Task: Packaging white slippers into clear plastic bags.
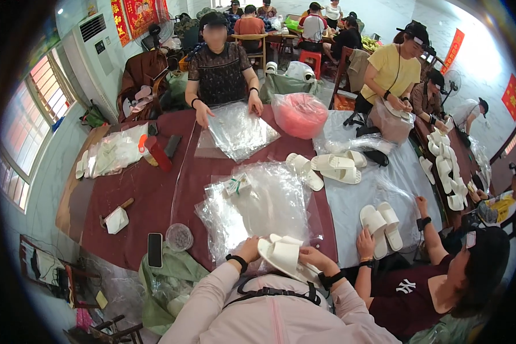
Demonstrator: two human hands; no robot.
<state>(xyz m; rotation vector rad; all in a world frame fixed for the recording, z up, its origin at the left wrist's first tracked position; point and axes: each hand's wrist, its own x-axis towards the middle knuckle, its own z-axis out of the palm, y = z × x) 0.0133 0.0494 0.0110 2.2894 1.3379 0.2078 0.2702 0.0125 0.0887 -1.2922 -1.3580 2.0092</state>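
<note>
In the head view, the left hand (247, 250) pinches one end of the white slippers (284, 254), and the right hand (319, 260) pinches their other side. They look smooth, with wide straps on top. They are by the tummy, near the clear bags (265, 200) on the table (137, 212).

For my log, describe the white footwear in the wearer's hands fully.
The white footwear looks plastic-like, with a broad strap over a sole; whether one slipper or two is unclear. It is held at a slant, left hand at its left end, right hand at its right, near the clear bags.
</note>
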